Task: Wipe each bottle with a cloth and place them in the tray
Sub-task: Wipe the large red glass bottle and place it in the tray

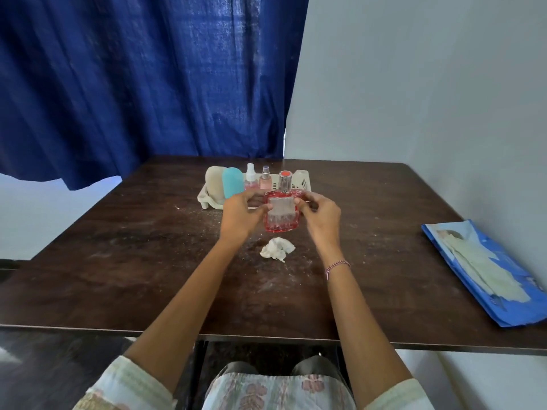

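Red bottle, flat clear glass w/ pale label on front & clear cap topped orange-red, stands upright in the air, gripped at its sides by left hand & right hand. White cloth lies crumpled on the table, just on the near side of the bottle, touched by neither hand. Cream slotted tray sits at the table's far centre, behind the red bottle. Four stand upright in it, l. to r.: beige bottle, teal bottle, pink spray bottle w/ white top, small pink bottle w/ pale cap. Tray's right end is partly hidden.
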